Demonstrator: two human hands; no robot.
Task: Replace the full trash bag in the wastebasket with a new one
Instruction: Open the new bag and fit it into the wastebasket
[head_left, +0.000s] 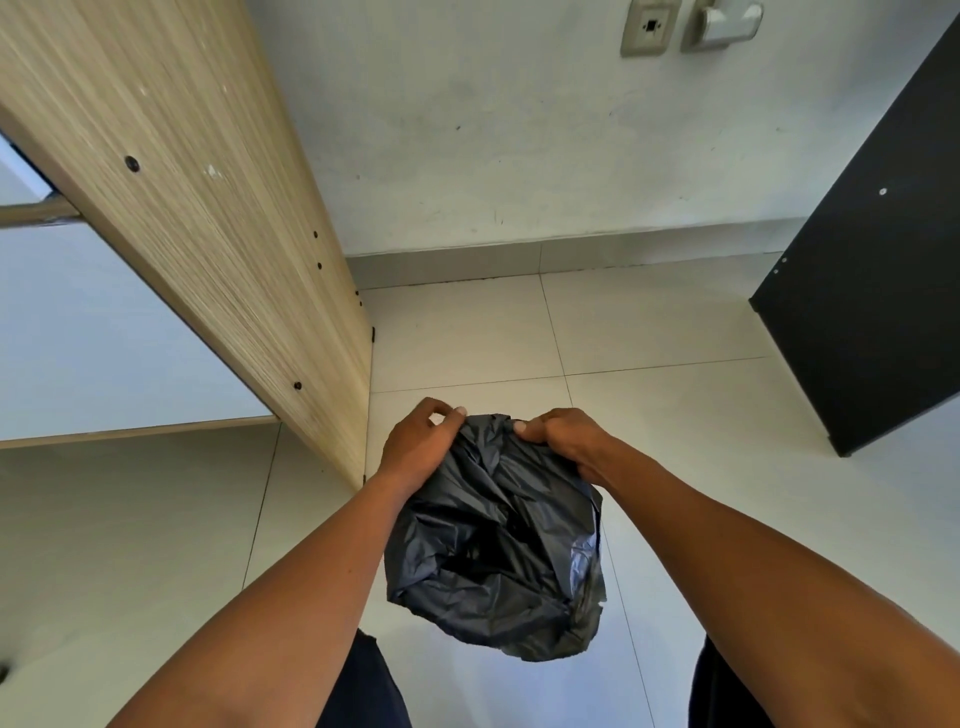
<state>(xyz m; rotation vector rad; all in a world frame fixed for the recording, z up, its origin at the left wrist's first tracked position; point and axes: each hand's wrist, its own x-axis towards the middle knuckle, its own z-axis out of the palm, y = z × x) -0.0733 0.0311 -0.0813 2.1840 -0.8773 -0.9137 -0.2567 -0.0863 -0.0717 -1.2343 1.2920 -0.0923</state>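
A crumpled black trash bag (498, 545) hangs in front of me above the tiled floor, bulging below its top edge. My left hand (415, 447) pinches the bag's top edge on the left. My right hand (566, 436) grips the same edge on the right, thumb on top. The two hands are a short way apart with the bag's rim bunched between them. No wastebasket is in view.
A light wood cabinet side panel (208, 218) stands close on the left. A black furniture panel (872, 291) stands at the right. The white wall (519, 130) with a socket plate (649, 26) lies ahead, pale floor tiles (649, 322) between. My dark trouser legs show at the bottom.
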